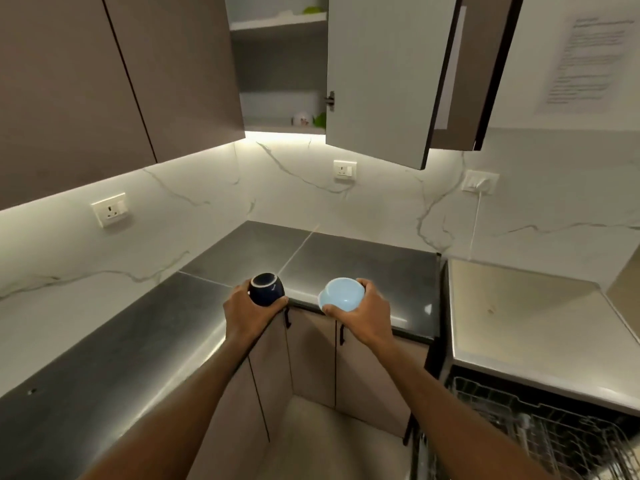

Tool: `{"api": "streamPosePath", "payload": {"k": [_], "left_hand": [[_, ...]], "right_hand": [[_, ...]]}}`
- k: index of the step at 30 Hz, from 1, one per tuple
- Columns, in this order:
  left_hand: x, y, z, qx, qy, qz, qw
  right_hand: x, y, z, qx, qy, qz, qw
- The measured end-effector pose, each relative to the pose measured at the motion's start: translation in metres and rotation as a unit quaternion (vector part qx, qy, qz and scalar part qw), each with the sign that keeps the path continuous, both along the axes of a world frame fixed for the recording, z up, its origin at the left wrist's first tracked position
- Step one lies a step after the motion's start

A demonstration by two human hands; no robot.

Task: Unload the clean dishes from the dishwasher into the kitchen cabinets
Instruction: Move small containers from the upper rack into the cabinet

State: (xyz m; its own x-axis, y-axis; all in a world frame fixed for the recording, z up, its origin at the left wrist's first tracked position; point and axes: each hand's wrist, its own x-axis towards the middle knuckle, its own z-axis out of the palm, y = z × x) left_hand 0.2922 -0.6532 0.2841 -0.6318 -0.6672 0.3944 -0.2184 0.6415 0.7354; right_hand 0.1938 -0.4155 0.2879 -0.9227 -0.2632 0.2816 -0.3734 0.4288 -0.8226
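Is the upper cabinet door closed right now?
No, the cabinet door hangs open, showing shelves inside.

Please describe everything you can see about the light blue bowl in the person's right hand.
The small, glossy light blue bowl, probably ceramic or plastic, is plain, without pattern. It is tipped so that its underside and round foot ring face the camera; its inside is hidden. The right hand grips it, thumb below and fingers over the far edge, in the air before the dark countertop. Nothing else touches it.

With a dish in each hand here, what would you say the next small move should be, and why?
Probably lift the dark blue cup in the left hand toward the open cabinet. Its door is open, both hands are full, and the right hand grips a light blue bowl.
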Motion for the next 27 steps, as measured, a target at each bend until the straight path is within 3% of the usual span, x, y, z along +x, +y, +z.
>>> {"api": "streamPosePath", "payload": {"k": [13, 27], "left_hand": [[-0.190, -0.160, 0.059, 0.011, 0.042, 0.022, 0.999], [-0.439, -0.307, 0.242, -0.021, 0.173, -0.013, 0.985]], "right_hand": [[-0.188, -0.174, 0.054, -0.043, 0.037, -0.001, 0.998], [-0.413, -0.363, 0.244, -0.064, 0.170, 0.037, 0.983]]}}
